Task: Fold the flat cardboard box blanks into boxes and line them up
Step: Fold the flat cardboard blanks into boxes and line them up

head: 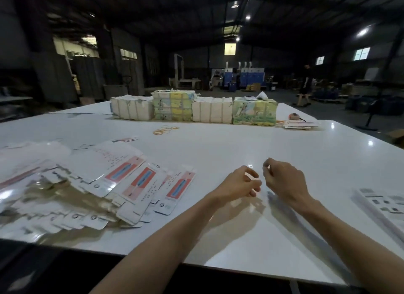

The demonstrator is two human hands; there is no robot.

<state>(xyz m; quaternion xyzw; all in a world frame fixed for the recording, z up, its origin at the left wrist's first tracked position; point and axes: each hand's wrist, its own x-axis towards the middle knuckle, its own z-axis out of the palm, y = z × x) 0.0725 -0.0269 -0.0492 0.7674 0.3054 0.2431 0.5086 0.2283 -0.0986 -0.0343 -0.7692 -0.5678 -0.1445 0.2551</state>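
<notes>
A fanned pile of flat white box blanks (122, 184) with red and blue prints lies on the left of the white table (240, 140). Both my hands hover over the bare table middle, right of the pile. My left hand (240, 184) has loosely curled fingers and holds nothing that I can see. My right hand (284, 177) is close beside it, fingers curled loosely, thumb and forefinger near each other; no blank is between them. A folded white box (380, 208) lies at the right edge, partly cut off.
Tied bundles of blanks (192, 107) stand in a row at the table's far side. Loose rubber bands (166, 129) lie in front of them. A few flat cards (299, 125) lie at the far right. A person (306, 85) walks in the dim hall behind.
</notes>
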